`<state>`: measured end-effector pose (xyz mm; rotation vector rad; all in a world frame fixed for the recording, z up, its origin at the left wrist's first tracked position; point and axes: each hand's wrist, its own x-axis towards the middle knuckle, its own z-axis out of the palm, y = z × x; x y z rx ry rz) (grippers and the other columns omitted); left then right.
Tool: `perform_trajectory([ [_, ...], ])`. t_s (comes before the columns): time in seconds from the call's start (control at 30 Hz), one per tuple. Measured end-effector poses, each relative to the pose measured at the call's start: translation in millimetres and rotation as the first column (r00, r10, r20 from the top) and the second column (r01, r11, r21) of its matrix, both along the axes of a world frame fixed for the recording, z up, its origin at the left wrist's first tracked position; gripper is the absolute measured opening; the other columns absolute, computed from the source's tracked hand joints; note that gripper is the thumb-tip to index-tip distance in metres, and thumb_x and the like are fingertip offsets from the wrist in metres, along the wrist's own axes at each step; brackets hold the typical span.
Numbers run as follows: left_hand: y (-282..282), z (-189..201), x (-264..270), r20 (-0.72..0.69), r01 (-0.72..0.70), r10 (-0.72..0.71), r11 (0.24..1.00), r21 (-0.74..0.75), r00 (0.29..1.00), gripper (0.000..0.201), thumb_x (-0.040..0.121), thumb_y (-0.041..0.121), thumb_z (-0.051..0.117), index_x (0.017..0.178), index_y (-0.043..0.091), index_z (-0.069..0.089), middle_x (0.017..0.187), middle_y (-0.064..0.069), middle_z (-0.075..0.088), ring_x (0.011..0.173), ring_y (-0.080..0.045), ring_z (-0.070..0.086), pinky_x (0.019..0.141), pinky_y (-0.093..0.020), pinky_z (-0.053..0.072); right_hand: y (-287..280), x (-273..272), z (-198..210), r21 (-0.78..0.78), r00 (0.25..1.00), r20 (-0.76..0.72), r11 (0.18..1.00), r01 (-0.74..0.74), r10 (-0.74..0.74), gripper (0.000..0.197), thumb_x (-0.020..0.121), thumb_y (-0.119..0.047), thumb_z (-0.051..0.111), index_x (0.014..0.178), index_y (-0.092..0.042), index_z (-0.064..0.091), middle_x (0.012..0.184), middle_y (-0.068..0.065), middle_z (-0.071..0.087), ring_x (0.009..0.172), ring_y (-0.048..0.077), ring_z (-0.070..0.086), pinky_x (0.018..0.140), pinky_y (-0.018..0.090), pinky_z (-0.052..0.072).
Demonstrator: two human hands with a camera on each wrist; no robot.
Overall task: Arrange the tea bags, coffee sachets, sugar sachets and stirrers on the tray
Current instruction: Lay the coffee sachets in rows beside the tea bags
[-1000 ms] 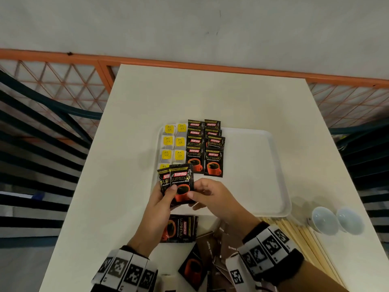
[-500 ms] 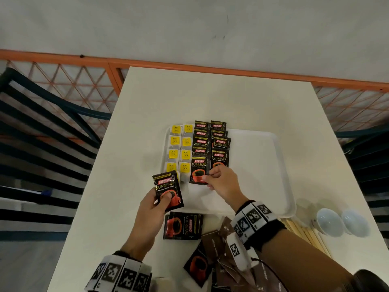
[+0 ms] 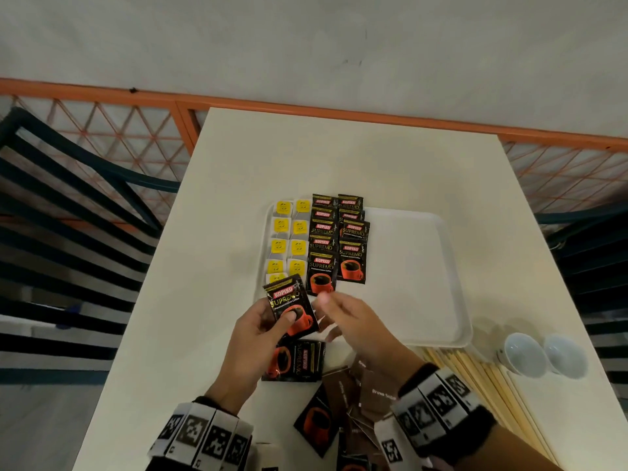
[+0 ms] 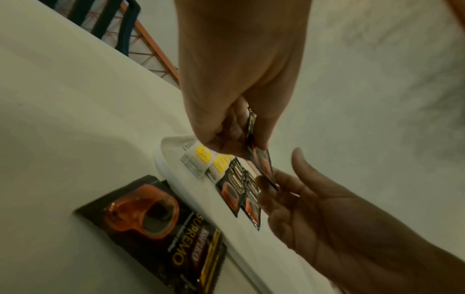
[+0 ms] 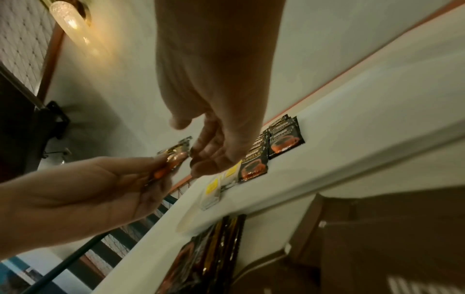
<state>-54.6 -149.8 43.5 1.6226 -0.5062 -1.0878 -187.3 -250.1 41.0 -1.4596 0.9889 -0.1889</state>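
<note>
A white tray lies mid-table. On its left part lie two columns of yellow-tagged tea bags and two columns of black coffee sachets. My left hand pinches one black coffee sachet above the tray's near-left corner; the held sachet shows edge-on in the left wrist view. My right hand hovers just right of it, fingers loosely extended, holding nothing. Its fingers sit close to the held sachet.
More coffee sachets and brown sugar sachets lie on the table near me. Wooden stirrers lie at the near right beside two small white cups. Dark chairs stand on both sides, and an orange railing runs behind.
My right hand laid a coffee sachet at the near end of the left coffee column, then drew back toward my left hand. The left hand kept its sachet.
</note>
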Motion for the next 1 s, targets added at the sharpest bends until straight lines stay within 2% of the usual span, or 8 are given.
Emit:
perform_trajectory([
  [0.2, -1, -9, -10, 0.188, 0.265, -0.286, 0.955, 0.131, 0.939, 0.018, 0.081, 0.024, 0.068, 0.097, 0.026, 0.061, 0.096, -0.003, 0.065, 0.086, -0.016, 0.063, 0.070, -0.022, 0.050, 1, -20, -9, 0.035, 0.986, 0.072, 0.988, 0.149, -0.151, 0.005, 0.088, -0.006, 0.059, 0.088, -0.009, 0.062, 0.081, 0.008, 0.066, 0.063, 0.011, 0.062, 0.059, 0.019, 0.053],
  [0.37, 20, -35, -8, 0.580, 0.485, -0.648, 0.759, 0.434, 0.494, 0.049, 0.080, 0.021, 0.066, 0.126, 0.025, 0.050, 0.120, 0.004, 0.049, 0.114, -0.016, 0.045, 0.097, -0.026, 0.033, -27, -35, -24, -0.047, 0.908, -0.066, 0.910, 0.412, -0.414, 0.016, 0.089, -0.010, 0.059, 0.101, -0.001, 0.062, 0.079, 0.005, 0.065, 0.065, 0.014, 0.060, 0.058, 0.019, 0.049],
  [0.5, 33, -49, -6, 0.675, 0.437, -0.698, 0.699, 0.567, 0.241, 0.071, 0.055, 0.021, 0.083, 0.118, 0.028, 0.051, 0.104, 0.004, 0.054, 0.090, -0.017, 0.059, 0.079, -0.029, 0.043, -50, -33, -34, -0.098, 0.846, -0.139, 0.857, 0.506, -0.515, 0.017, 0.088, -0.012, 0.061, 0.102, -0.004, 0.062, 0.073, 0.003, 0.063, 0.063, 0.015, 0.058, 0.065, 0.023, 0.051],
  [0.6, 34, -53, -7, 0.666, 0.464, -0.678, 0.720, 0.516, 0.311, 0.063, 0.070, 0.012, 0.073, 0.128, 0.020, 0.048, 0.113, -0.004, 0.052, 0.097, -0.027, 0.057, 0.083, -0.036, 0.043, -58, -28, -39, -0.135, 0.840, -0.185, 0.860, 0.492, -0.510, 0.019, 0.085, -0.015, 0.065, 0.101, -0.004, 0.064, 0.070, 0.004, 0.064, 0.061, 0.015, 0.059, 0.072, 0.028, 0.055],
  [0.7, 36, -50, -6, 0.723, 0.476, -0.629, 0.748, 0.462, 0.286, 0.044, 0.081, 0.017, 0.056, 0.125, 0.018, 0.054, 0.116, -0.001, 0.054, 0.102, -0.024, 0.057, 0.085, -0.035, 0.044, -60, -24, -42, -0.223, 0.837, -0.233, 0.865, 0.450, -0.496, 0.020, 0.082, -0.020, 0.069, 0.095, -0.004, 0.063, 0.069, 0.005, 0.064, 0.065, 0.020, 0.060, 0.079, 0.035, 0.056],
  [0.83, 45, -44, 0, 0.802, 0.500, -0.553, 0.772, 0.391, 0.227, 0.034, 0.075, 0.029, 0.043, 0.095, 0.024, 0.069, 0.089, 0.009, 0.068, 0.074, -0.011, 0.065, 0.062, -0.024, 0.051, -57, -26, -38, -0.377, 0.826, -0.306, 0.857, 0.351, -0.473, 0.024, 0.083, -0.028, 0.068, 0.093, -0.008, 0.059, 0.080, 0.000, 0.059, 0.072, 0.013, 0.053, 0.055, 0.014, 0.036],
  [0.93, 47, -33, 2, 0.810, 0.524, -0.464, 0.818, 0.237, 0.359, 0.032, 0.084, 0.023, 0.043, 0.101, 0.014, 0.069, 0.091, 0.002, 0.070, 0.079, -0.013, 0.064, 0.069, -0.024, 0.053, -44, -29, -27, -0.408, 0.864, -0.279, 0.866, 0.289, -0.420, 0.018, 0.086, -0.026, 0.063, 0.094, -0.011, 0.060, 0.072, -0.007, 0.053, 0.069, 0.011, 0.051, 0.055, 0.013, 0.034],
  [1.0, 49, -25, 4, 0.766, 0.446, -0.374, 0.886, 0.128, 0.523, 0.034, 0.088, 0.026, 0.042, 0.105, 0.012, 0.067, 0.092, 0.006, 0.066, 0.083, -0.006, 0.058, 0.076, -0.009, 0.044, -27, -31, -15, -0.398, 0.918, -0.257, 0.898, 0.185, -0.303, 0.016, 0.090, -0.031, 0.058, 0.094, -0.015, 0.061, 0.074, -0.012, 0.054, 0.069, 0.004, 0.051, 0.060, 0.013, 0.036],
])
